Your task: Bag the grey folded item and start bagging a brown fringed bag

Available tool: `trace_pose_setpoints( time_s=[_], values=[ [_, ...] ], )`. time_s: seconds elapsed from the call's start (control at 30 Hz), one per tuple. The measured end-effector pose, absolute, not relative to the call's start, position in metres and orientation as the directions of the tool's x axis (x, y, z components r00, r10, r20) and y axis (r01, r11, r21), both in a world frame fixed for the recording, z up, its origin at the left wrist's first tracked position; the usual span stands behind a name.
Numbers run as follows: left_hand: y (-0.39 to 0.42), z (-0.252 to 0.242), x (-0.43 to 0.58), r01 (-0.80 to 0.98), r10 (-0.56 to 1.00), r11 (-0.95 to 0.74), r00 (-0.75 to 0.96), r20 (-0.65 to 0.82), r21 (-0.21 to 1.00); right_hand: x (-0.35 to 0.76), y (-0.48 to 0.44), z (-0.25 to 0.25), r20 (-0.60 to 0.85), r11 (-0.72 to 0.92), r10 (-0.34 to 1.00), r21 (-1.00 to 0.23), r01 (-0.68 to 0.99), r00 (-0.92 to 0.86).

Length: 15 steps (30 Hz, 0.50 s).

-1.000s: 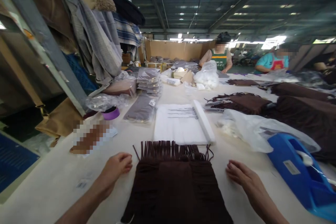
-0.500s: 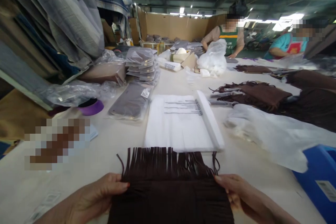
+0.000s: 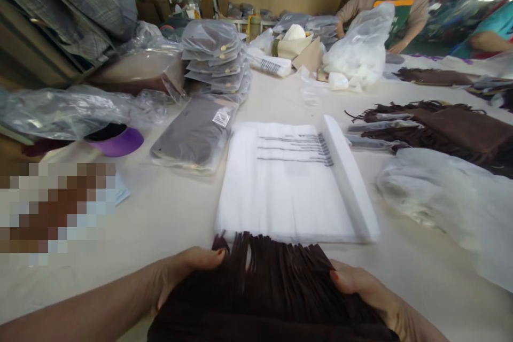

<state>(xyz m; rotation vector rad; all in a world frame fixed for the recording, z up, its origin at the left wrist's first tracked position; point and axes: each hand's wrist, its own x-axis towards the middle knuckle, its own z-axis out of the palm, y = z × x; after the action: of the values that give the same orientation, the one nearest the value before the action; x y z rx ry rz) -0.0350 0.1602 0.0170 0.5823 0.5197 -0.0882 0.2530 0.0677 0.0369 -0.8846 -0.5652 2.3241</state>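
A dark brown fringed cloth (image 3: 272, 299) is stretched between my two hands at the bottom of the view, its fringe pointing away from me. My left hand (image 3: 186, 270) grips its left edge, thumb on top by the fringe. On the right edge, my right hand (image 3: 360, 286) pinches the cloth, also with the thumb on top. The other fingers of both hands are mostly hidden under the cloth. Just beyond the fringe tips lies a stack of white plastic bags (image 3: 280, 192) with dark printed lines and a raised fold along its right side.
Left of the white bags lies a bagged grey item (image 3: 194, 131), with a pile of similar packets (image 3: 216, 59) behind. A purple visor (image 3: 120, 141) is farther left. Brown fringed pieces (image 3: 460, 128) and clear plastic (image 3: 444, 197) lie right. A person in a green apron (image 3: 395, 10) stands behind.
The view has tilted down and closer. Both hands have moved up toward the fringe, which is now gathered between them rather than spread out flat.
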Motion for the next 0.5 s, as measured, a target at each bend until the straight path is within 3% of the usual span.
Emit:
trace_pose_setpoints(
  time_s=[0.13,0.23,0.3,0.37,0.43,0.5],
  values=[
    [0.171,0.032,-0.017,0.208,0.069,0.833,0.881,-0.469,0.513,0.255,0.077,0.055,-0.389,-0.724,0.608,-0.629,-0.283,-0.693],
    [0.172,0.068,-0.003,0.288,-0.053,0.727,0.929,-0.367,0.624,0.254,0.077,0.083,-0.369,-0.606,0.576,-0.792,-0.078,-0.73],
    [0.163,0.092,0.0,0.315,-0.088,0.487,0.946,-0.313,0.814,0.249,0.07,0.096,-0.359,-0.375,0.608,-0.916,0.142,-0.708],
    [0.146,0.103,-0.004,0.27,-0.034,0.108,0.963,-0.268,0.957,0.242,0.053,0.093,-0.207,0.017,0.707,-0.951,0.31,-0.676],
    [0.122,0.098,-0.014,0.167,0.058,-0.289,0.986,-0.157,0.943,0.236,0.031,0.073,0.07,0.443,0.733,-0.803,0.397,-0.677],
    [0.096,0.079,-0.025,0.058,0.12,-0.584,0.993,0.015,0.809,0.23,0.007,0.047,0.281,0.708,0.67,-0.521,0.477,-0.688]
  ],
)
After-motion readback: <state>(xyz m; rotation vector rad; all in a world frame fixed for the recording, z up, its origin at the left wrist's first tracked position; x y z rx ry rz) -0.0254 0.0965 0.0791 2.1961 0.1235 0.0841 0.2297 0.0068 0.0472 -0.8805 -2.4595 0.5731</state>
